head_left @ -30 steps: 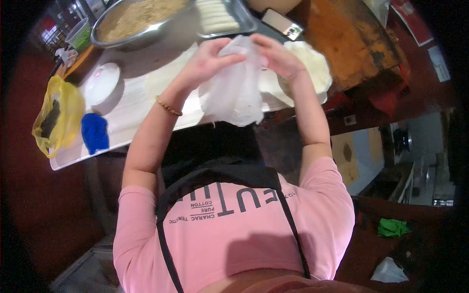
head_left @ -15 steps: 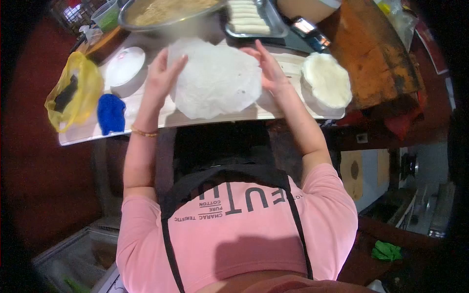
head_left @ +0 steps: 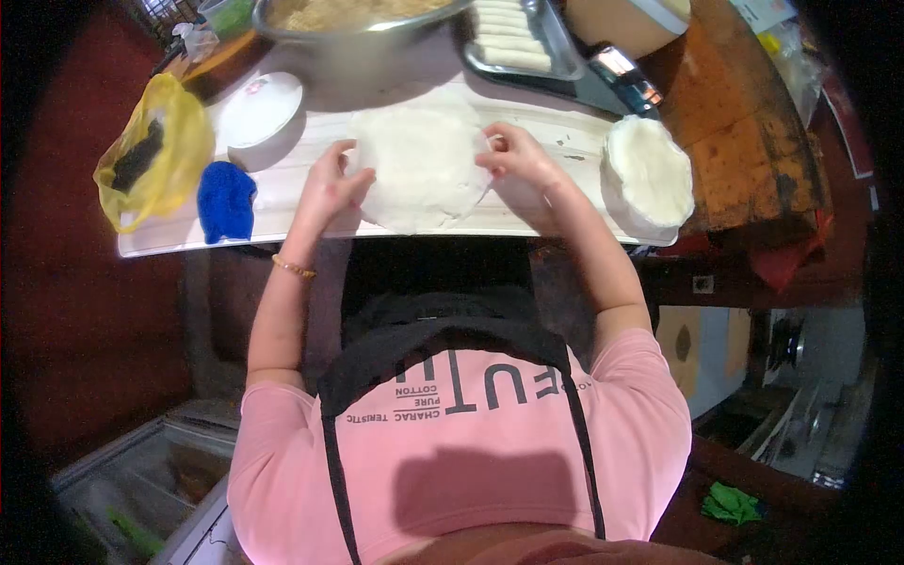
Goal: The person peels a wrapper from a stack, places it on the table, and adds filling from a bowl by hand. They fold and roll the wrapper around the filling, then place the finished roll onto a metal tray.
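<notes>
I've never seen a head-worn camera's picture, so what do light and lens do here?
Head view: corners black, board slightly bowed along its front edge, perhaps from the lens; head view: broad dark shadow on the pink shirt; head view: hazy smear just below the metal bowl; head view: pale round sheet shows little surface detail.

Find at ten o'clock on the desk (head_left: 565,141) a knotted-looking yellow plastic bag (head_left: 179,141), something dark showing inside, and near it a crumpled blue cloth (head_left: 226,201). Between ten and eleven, see a round white dish (head_left: 264,108); at eleven, spot a clear tub (head_left: 226,17) with green contents, cut off by the view's edge. Just past one, note a phone (head_left: 629,83) catching bright light. At two, see a worn brown wooden slab (head_left: 753,132); at four, low down, a crumpled green thing (head_left: 731,505), too dim to name
</notes>
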Available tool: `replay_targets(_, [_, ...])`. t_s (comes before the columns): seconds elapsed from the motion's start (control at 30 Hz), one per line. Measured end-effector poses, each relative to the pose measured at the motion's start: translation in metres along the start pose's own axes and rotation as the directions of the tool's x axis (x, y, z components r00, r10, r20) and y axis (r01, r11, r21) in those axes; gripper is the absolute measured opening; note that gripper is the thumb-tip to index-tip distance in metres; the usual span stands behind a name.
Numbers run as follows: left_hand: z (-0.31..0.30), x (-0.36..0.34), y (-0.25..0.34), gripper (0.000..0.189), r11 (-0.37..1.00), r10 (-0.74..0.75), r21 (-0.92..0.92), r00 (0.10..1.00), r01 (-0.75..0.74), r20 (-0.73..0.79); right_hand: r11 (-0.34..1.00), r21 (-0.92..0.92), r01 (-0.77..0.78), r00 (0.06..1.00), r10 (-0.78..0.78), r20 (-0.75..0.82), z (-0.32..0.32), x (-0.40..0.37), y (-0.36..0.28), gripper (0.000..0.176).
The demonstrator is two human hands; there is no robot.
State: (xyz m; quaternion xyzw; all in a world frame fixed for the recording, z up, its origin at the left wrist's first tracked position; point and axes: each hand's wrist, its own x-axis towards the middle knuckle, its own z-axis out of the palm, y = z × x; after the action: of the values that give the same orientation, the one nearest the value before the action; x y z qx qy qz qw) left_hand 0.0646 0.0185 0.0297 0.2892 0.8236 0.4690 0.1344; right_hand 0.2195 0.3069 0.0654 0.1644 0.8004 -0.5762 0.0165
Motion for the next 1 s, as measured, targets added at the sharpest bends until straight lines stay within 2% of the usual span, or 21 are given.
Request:
replay_targets(0.13, [0.004,0.001,-0.008,0.069,0.999,0.041,-0.016,0.999,-0.040,0.015,1.000,-0.013,-0.014,0.999,0.014,0.047,-0.010,0.000,0.003,0.034])
replay_targets(0.2, [0.006,-0.005,-0.001,0.070,0.986,-0.003,-0.166,0.998,0.014,0.065,0.999,-0.044,-0.029,0.999,0.031,0.041,-0.012,-0.006,0.000,0.034])
replay_targets(0.23, [0.004,-0.007,0.009,0.070,0.986,-0.002,-0.169,0.998,0.013,0.063,0.999,-0.024,-0.040,0.998,0.041,0.049,-0.012,-0.010,-0.003,0.034])
replay_targets(0.3, [-0.003,-0.010,0.028,0.063,0.996,-0.089,0.026,0.990,0.086,0.112,0.999,-0.010,-0.045,0.997,0.045,0.057,-0.016,-0.012,-0.003,0.034])
replay_targets(0.33, [-0.005,-0.007,0.027,0.063,0.996,-0.084,0.024,0.991,0.082,0.106,0.998,-0.058,-0.028,0.998,0.031,0.052,-0.020,-0.010,0.002,0.035])
replay_targets(0.4, [-0.007,0.000,0.025,0.062,0.988,-0.030,0.151,0.999,0.027,0.020,0.994,-0.111,0.001,0.999,0.004,0.048,-0.024,-0.007,-0.010,0.036])
replay_targets(0.43, [-0.010,0.006,0.024,0.062,0.988,-0.021,0.154,1.000,0.018,0.013,0.969,-0.244,-0.024,0.995,0.000,-0.098,-0.026,-0.008,-0.028,0.035])
replay_targets(0.47, [-0.013,0.013,0.022,0.057,0.965,0.052,0.262,0.995,-0.027,-0.090,0.931,-0.360,-0.068,0.969,-0.023,-0.245,-0.026,-0.007,-0.040,0.035])
replay_targets(0.5, [-0.017,0.023,0.021,0.053,0.926,0.138,0.372,0.973,-0.061,-0.184,0.870,-0.493,0.017,0.950,-0.168,-0.263,-0.038,0.008,-0.041,0.034])
replay_targets(0.53, [-0.019,0.035,0.019,0.053,0.921,0.153,0.382,0.970,-0.072,-0.187,0.781,-0.619,0.086,0.914,-0.309,-0.263,-0.054,0.029,-0.044,0.034])
replay_targets(0.6, [-0.016,0.058,0.022,0.041,0.916,0.254,0.369,0.940,-0.158,-0.228,0.721,-0.679,0.136,0.857,-0.430,-0.285,-0.052,0.056,-0.087,0.036])
replay_targets(0.63, [-0.016,0.062,0.037,0.033,0.911,0.280,0.368,0.935,-0.187,-0.217,0.703,-0.676,0.223,0.832,-0.498,-0.244,-0.045,0.070,-0.108,0.036])
replay_targets(0.67, [-0.011,0.068,0.038,0.033,0.908,0.290,0.370,0.931,-0.196,-0.220,0.676,-0.670,0.308,0.800,-0.565,-0.202,-0.037,0.088,-0.125,0.037])
replay_targets(0.73, [-0.001,0.084,0.027,0.031,0.900,0.401,0.254,0.901,-0.354,-0.166,0.591,-0.730,0.344,0.802,-0.589,-0.098,-0.019,0.139,-0.147,0.041])
replay_targets(0.8, [0.001,0.085,0.020,0.023,0.832,0.539,0.254,0.827,-0.494,-0.158,0.456,-0.802,0.386,0.836,-0.541,0.095,0.001,0.185,-0.168,0.053])
replay_targets(0.83, [-0.001,0.083,0.020,0.022,0.848,0.515,0.233,0.843,-0.475,-0.155,0.448,-0.804,0.391,0.831,-0.547,0.100,0.011,0.210,-0.172,0.053])
replay_targets(0.9, [-0.004,0.081,0.016,0.022,0.863,0.492,0.219,0.857,-0.455,-0.156,0.463,-0.787,0.408,0.890,-0.393,0.230,0.028,0.259,-0.169,0.071])
replay_targets(0.93, [-0.004,0.083,0.010,0.021,0.858,0.499,0.221,0.853,-0.463,-0.150,0.457,-0.787,0.415,0.885,-0.402,0.233,0.031,0.279,-0.161,0.071])
replay_targets(1.0, [-0.003,0.086,0.007,0.021,0.853,0.512,0.208,0.844,-0.478,-0.159,0.403,-0.825,0.397,0.911,-0.283,0.301,0.038,0.310,-0.151,0.077])
